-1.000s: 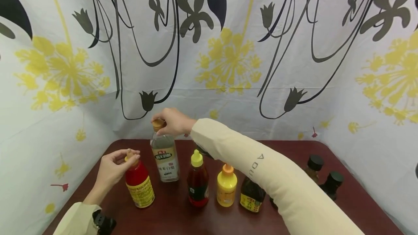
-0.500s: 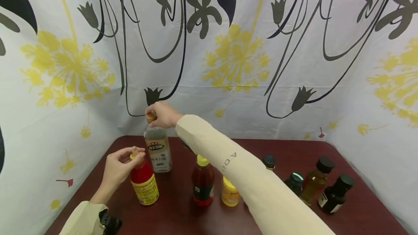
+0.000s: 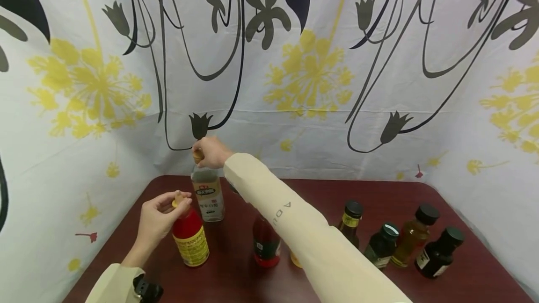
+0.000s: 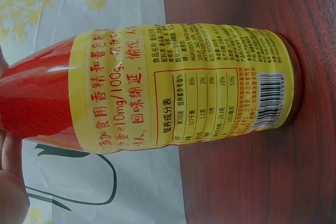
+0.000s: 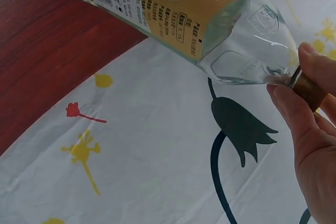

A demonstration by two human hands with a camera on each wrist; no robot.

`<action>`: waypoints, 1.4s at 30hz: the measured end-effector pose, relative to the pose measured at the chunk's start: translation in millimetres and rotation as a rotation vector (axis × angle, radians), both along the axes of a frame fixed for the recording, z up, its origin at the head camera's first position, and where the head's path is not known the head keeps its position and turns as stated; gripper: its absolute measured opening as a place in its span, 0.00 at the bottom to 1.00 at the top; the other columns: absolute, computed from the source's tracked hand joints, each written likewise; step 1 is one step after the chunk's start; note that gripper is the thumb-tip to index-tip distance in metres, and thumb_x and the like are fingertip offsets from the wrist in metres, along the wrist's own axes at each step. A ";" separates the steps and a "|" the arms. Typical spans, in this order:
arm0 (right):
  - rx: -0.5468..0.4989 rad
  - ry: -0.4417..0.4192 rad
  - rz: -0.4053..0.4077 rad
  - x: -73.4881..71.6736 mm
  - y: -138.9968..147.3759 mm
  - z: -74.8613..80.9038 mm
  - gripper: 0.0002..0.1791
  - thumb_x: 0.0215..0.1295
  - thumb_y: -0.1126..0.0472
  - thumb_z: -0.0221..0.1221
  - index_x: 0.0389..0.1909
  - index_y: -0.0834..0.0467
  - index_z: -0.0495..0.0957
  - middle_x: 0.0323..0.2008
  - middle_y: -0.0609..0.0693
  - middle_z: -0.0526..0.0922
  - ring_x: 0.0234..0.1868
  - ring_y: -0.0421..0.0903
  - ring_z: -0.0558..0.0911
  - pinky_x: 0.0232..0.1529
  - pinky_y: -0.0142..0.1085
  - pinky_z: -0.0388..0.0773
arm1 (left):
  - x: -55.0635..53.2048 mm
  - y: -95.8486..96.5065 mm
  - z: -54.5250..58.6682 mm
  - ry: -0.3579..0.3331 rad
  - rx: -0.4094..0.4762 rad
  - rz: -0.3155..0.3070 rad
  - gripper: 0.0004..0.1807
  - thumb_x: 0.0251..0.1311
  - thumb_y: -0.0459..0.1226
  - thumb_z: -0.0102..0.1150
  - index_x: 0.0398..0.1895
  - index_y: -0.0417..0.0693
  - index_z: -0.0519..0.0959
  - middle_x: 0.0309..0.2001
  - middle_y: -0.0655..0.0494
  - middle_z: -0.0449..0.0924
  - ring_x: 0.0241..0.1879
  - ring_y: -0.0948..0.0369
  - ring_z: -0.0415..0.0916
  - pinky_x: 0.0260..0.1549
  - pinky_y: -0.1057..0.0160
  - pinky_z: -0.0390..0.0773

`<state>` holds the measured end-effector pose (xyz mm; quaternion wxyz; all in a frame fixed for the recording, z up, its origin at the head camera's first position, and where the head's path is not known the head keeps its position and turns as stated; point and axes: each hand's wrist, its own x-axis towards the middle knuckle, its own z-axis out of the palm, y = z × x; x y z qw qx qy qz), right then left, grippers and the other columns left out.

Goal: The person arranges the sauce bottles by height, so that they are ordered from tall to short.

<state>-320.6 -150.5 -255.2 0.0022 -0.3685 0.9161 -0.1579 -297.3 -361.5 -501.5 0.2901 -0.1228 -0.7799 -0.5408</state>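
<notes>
My left hand (image 3: pixel 157 219) pinches the orange-tipped yellow cap of a red ketchup bottle (image 3: pixel 191 242), which stands at the left of the table. Its yellow label (image 4: pixel 184 87) fills the left wrist view. Behind and slightly right of it is a clear glass bottle of white vinegar (image 3: pixel 209 195). Thumb and fingers of my right hand (image 3: pixel 212 152) grip the vinegar's brown cap (image 5: pixel 311 92) from above. Its base appears to be at the tabletop, though contact is hard to tell. The two bottles overlap slightly in the head view.
The right sleeve (image 3: pixel 290 214) crosses the dark red table (image 3: pixel 236 289), hiding the top of a red sauce bottle (image 3: pixel 266 242) and most of a yellow bottle (image 3: pixel 296 260). Several dark-capped bottles, one amber (image 3: pixel 410 237), stand at the right. A patterned cloth (image 3: pixel 269 83) hangs behind.
The right hand has shifted the vinegar bottle left and back, closer behind the ketchup bottle. The head view has turned, showing more bottles on the right. The left hand keeps its pinch.
</notes>
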 end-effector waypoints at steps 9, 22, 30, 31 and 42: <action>-0.068 -0.021 -0.060 -2.2 5.8 -2.2 0.24 0.53 0.63 0.62 0.53 0.57 0.73 0.48 0.50 0.75 0.46 0.42 0.74 0.40 0.25 0.71 | 7.9 12.4 11.3 0.048 0.019 -0.045 0.18 0.48 0.36 0.64 0.45 0.51 0.79 0.42 0.54 0.80 0.37 0.59 0.79 0.29 0.67 0.78; -0.038 -0.055 -0.076 2.6 14.1 3.2 0.30 0.56 0.61 0.60 0.61 0.54 0.64 0.56 0.50 0.69 0.52 0.43 0.71 0.44 0.28 0.71 | 92.6 86.4 132.7 -0.041 0.051 0.038 0.11 0.47 0.29 0.64 0.36 0.36 0.80 0.33 0.58 0.81 0.32 0.69 0.78 0.30 0.72 0.77; -0.093 -0.073 -0.029 5.6 24.4 24.0 0.34 0.57 0.61 0.59 0.64 0.56 0.57 0.63 0.50 0.60 0.61 0.44 0.63 0.55 0.30 0.64 | 92.1 83.5 132.1 0.018 0.029 0.030 0.11 0.47 0.30 0.63 0.36 0.34 0.79 0.34 0.55 0.82 0.31 0.69 0.79 0.29 0.71 0.77; -0.090 -0.063 -0.022 5.8 26.0 27.5 0.34 0.57 0.61 0.58 0.64 0.57 0.57 0.63 0.50 0.60 0.61 0.45 0.63 0.55 0.30 0.63 | 92.3 83.6 131.9 0.023 0.046 0.028 0.11 0.47 0.30 0.63 0.36 0.35 0.79 0.33 0.54 0.82 0.31 0.69 0.79 0.28 0.72 0.77; -0.213 -0.080 0.005 14.9 58.8 62.9 0.30 0.59 0.64 0.57 0.62 0.57 0.59 0.60 0.53 0.63 0.54 0.47 0.71 0.47 0.28 0.71 | 89.3 81.2 122.0 0.073 0.105 -0.012 0.10 0.48 0.31 0.63 0.36 0.37 0.80 0.33 0.57 0.82 0.31 0.68 0.79 0.26 0.72 0.77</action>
